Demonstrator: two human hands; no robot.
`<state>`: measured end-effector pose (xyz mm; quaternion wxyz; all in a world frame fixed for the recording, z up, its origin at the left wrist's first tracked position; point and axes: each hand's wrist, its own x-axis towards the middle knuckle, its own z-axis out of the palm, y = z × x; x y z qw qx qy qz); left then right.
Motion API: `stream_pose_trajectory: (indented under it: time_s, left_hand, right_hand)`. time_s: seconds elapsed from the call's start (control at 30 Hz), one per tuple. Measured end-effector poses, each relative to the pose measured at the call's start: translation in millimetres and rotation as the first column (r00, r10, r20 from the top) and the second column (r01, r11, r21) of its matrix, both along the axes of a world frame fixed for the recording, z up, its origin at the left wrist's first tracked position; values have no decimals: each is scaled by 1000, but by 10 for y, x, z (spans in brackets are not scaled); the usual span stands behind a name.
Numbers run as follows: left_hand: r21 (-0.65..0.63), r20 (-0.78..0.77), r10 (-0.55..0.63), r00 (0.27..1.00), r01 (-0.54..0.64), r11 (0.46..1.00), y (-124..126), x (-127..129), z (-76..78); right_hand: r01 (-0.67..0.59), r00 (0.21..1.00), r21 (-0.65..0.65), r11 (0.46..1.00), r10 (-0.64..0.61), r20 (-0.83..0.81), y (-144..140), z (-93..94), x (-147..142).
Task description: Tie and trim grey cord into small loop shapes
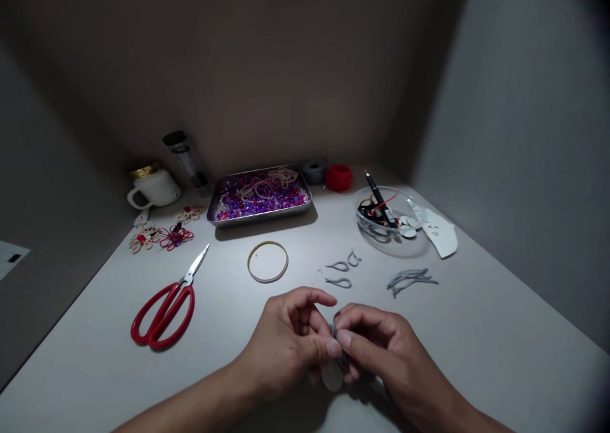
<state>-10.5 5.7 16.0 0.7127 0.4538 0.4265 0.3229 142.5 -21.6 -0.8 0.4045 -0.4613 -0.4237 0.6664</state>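
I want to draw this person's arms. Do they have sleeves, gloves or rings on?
No. Both forearms are bare as far as the picture shows, with no sleeves. The left hand and right hand wear no gloves, and no rings, watch or bracelets show.

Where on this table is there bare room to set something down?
Bare patches: between the red scissors and the left hand; the near right corner, right of the right hand. Crowded: the back, from mug and bead tray to glass bowl.

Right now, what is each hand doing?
Left hand: closed, pinching a small grey piece.
Right hand: closed, pinching the same piece.
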Motion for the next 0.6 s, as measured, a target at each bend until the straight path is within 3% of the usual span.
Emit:
stream_pose_trajectory:
  time_s: [0.43, 0.6]
  left_hand:
    - [14, -31, -26, 999, 27, 1000, 17, 6, 5]
    - [23, -28, 4, 1000, -3, 1000, -13, 24, 16]
  right_hand:
    - [-11, 994, -62, 998, 4, -106, -46, -120, -8]
    - [-33, 994, -68, 997, 25, -109, -41, -88, -17]
